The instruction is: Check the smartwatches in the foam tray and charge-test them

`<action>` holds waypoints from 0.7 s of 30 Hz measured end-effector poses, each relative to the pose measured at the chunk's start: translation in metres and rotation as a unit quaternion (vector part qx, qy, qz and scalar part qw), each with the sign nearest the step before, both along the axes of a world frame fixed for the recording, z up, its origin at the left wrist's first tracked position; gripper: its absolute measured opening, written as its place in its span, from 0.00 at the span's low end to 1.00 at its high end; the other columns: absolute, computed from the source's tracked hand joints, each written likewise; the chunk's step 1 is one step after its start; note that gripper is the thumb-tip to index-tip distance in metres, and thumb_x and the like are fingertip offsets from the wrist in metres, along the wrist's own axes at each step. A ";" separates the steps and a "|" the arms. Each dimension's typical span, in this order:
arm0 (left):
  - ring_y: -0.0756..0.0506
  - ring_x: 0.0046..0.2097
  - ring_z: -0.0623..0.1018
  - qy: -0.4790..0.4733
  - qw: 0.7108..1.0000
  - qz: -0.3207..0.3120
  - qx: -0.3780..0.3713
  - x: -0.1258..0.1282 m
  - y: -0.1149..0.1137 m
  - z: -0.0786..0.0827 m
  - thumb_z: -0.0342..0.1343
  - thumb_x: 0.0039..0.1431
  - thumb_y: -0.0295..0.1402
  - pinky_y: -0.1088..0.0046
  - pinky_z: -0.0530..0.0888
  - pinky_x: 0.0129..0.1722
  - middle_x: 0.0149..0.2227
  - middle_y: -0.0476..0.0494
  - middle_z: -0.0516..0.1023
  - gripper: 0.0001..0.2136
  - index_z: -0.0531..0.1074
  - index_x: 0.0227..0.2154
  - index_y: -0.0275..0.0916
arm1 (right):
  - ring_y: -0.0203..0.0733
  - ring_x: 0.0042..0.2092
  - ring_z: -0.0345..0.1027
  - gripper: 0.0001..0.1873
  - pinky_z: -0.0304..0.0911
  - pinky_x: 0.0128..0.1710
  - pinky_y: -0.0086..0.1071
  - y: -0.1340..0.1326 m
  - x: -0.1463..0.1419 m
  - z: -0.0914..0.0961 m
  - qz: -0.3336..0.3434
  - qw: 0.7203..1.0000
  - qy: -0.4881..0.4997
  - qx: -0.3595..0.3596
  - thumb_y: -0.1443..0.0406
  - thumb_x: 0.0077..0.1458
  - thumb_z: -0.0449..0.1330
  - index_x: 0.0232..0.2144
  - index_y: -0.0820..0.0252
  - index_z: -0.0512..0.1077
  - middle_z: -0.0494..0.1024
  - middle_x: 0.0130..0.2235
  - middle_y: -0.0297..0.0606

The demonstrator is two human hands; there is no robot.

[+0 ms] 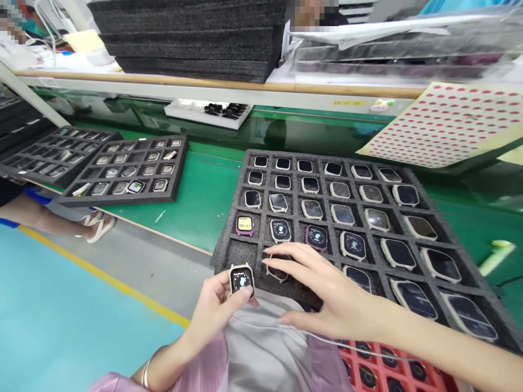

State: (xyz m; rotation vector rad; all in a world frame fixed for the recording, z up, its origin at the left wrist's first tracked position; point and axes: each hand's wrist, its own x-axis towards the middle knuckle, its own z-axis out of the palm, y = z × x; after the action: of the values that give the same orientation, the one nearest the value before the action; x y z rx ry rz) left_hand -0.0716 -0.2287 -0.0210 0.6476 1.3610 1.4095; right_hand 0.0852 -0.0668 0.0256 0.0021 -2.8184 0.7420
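Observation:
My left hand is closed round a smartwatch with a pale case, thumb on its lit dial. My right hand is spread over the near left part of a grey foam tray, its fingertips above a smartwatch that they partly cover. Whether they touch it I cannot tell. Beside my left hand a bare compartment shows in the tray's left column. Further up that column lies a purple-cased watch with a yellow screen. Another purple watch lies behind my right hand.
Two more foam trays of watches stand at the left. A red tray with round parts sits below my right forearm. Black foam sheets are stacked on the shelf; a red-dotted sheet hangs at the right. A person's foot shows lower left.

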 end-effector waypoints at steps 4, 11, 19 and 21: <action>0.51 0.29 0.71 -0.010 1.000 0.006 0.011 0.000 -0.002 -0.003 0.60 0.55 0.35 0.78 0.67 0.30 0.27 0.49 0.73 0.08 0.73 0.33 0.34 | 0.49 0.48 0.63 0.24 0.63 0.48 0.43 -0.014 -0.029 -0.002 0.022 1.000 0.001 -0.005 0.59 0.56 0.62 0.51 0.67 0.66 0.69 0.49 0.50; 0.50 0.30 0.65 -0.002 1.000 0.026 0.009 0.001 -0.005 -0.014 0.61 0.53 0.38 0.77 0.63 0.29 0.27 0.48 0.68 0.11 0.73 0.32 0.33 | 0.47 0.42 0.63 0.16 0.62 0.42 0.40 -0.014 -0.048 -0.009 0.058 0.998 0.003 0.002 0.61 0.58 0.59 0.44 0.67 0.69 0.71 0.41 0.46; 0.50 0.30 0.64 0.033 0.999 0.021 -0.002 0.003 -0.004 -0.014 0.59 0.55 0.38 0.76 0.63 0.32 0.26 0.49 0.65 0.11 0.71 0.29 0.34 | 0.45 0.42 0.63 0.13 0.61 0.43 0.40 -0.015 -0.047 -0.009 0.052 0.998 -0.009 -0.041 0.64 0.57 0.60 0.44 0.66 0.68 0.71 0.41 0.44; 0.49 0.31 0.66 0.017 1.000 0.013 0.003 0.002 -0.006 -0.015 0.60 0.54 0.40 0.76 0.64 0.32 0.28 0.48 0.68 0.12 0.71 0.33 0.35 | 0.45 0.43 0.63 0.13 0.61 0.43 0.39 -0.012 -0.047 -0.006 0.061 0.996 -0.009 -0.068 0.64 0.56 0.60 0.43 0.65 0.68 0.71 0.41 0.43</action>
State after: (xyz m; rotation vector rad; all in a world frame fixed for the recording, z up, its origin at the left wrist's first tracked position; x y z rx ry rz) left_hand -0.0700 -0.2350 -0.0361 0.6639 1.3963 1.4297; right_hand 0.0379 -0.0784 0.0192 0.1474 -2.7982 0.9636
